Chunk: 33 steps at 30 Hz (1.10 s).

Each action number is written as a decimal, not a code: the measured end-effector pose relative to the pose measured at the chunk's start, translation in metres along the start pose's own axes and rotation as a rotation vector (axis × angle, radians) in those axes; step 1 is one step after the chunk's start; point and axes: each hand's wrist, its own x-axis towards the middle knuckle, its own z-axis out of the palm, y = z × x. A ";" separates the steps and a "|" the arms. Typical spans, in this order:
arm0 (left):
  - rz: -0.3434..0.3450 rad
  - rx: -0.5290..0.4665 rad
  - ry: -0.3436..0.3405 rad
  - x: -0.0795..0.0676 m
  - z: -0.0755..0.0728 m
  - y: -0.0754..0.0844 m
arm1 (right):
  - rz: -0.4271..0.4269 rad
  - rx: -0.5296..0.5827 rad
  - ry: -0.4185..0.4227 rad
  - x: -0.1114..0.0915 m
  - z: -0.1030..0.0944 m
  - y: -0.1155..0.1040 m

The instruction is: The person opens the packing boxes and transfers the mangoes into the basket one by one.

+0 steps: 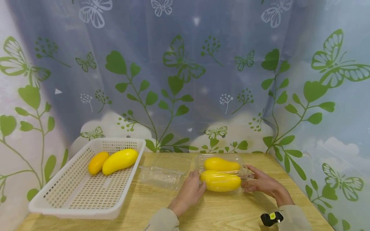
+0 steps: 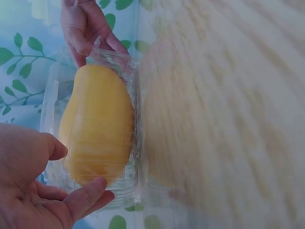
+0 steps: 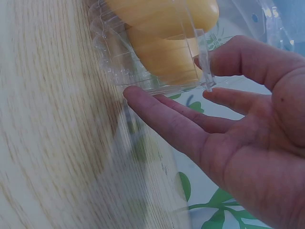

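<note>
A clear plastic clamshell box [image 1: 221,155] sits on the table with two yellow mangoes inside, a rear mango [image 1: 221,164] and a front mango [image 1: 221,182]. My left hand [image 1: 190,189] holds its left end; in the left wrist view the thumb [image 2: 57,147] lies at the rim and the fingertips [image 2: 99,183] against the near wall. At the box's right end, my right hand [image 1: 261,182] grips the corner. The right wrist view has that thumb [image 3: 228,57] on the rim edge, with the fingers [image 3: 162,112] extended along the end wall and bottom.
To the left stands a white perforated plastic basket [image 1: 86,197], holding an orange-yellow mango [image 1: 98,163] and a yellow mango [image 1: 120,161]. Another clear plastic clamshell [image 1: 162,177] lies between basket and hands. A leaf-and-butterfly patterned curtain [image 1: 185,96] rises behind the wooden table [image 1: 214,213].
</note>
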 end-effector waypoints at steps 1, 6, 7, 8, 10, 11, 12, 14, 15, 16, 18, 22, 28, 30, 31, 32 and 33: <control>-0.002 0.008 -0.001 0.000 0.001 0.000 | 0.004 -0.001 -0.001 0.000 0.000 0.000; -0.012 0.033 -0.008 0.001 0.004 0.000 | 0.003 -0.002 -0.012 0.000 0.000 -0.002; -0.012 0.043 -0.007 0.001 0.004 0.000 | -0.001 -0.003 -0.012 0.000 0.000 -0.002; -0.013 0.045 -0.006 0.001 0.004 0.001 | -0.003 -0.009 -0.008 0.000 0.000 -0.002; -0.015 0.046 -0.005 0.002 0.004 0.001 | -0.005 -0.021 0.001 0.000 0.001 -0.002; -0.012 0.050 -0.003 0.002 0.004 0.002 | -0.004 -0.026 0.006 -0.001 0.001 -0.002; -0.009 0.052 -0.003 0.002 0.004 0.002 | -0.002 -0.034 0.012 -0.001 0.001 -0.002; -0.010 0.045 -0.010 0.002 0.004 0.003 | 0.001 -0.049 0.021 -0.001 0.002 -0.003; -0.010 0.048 -0.013 0.002 0.004 0.003 | -0.002 -0.055 0.019 -0.001 0.001 -0.003; -0.011 0.051 -0.018 0.002 0.003 0.004 | -0.001 -0.055 0.021 0.000 0.002 -0.003; -0.014 0.057 -0.025 0.001 0.003 0.004 | 0.003 -0.053 0.025 0.000 0.002 -0.004; -0.023 0.061 -0.033 0.001 0.003 0.005 | 0.004 -0.037 0.019 0.000 0.003 -0.004; 0.046 0.016 -0.013 0.002 -0.002 0.001 | -0.008 -0.072 0.036 -0.003 0.002 -0.005; 0.064 -0.014 0.000 0.003 -0.004 -0.001 | -0.014 -0.089 0.050 -0.003 0.001 -0.004; 0.067 -0.021 0.009 0.003 -0.005 -0.002 | -0.017 -0.092 0.050 -0.004 0.001 -0.004; 0.065 -0.037 0.010 0.003 -0.005 -0.003 | -0.017 -0.092 0.051 -0.004 0.001 -0.004; 0.060 -0.034 0.007 0.003 -0.005 -0.003 | -0.012 -0.087 0.052 -0.003 0.001 -0.004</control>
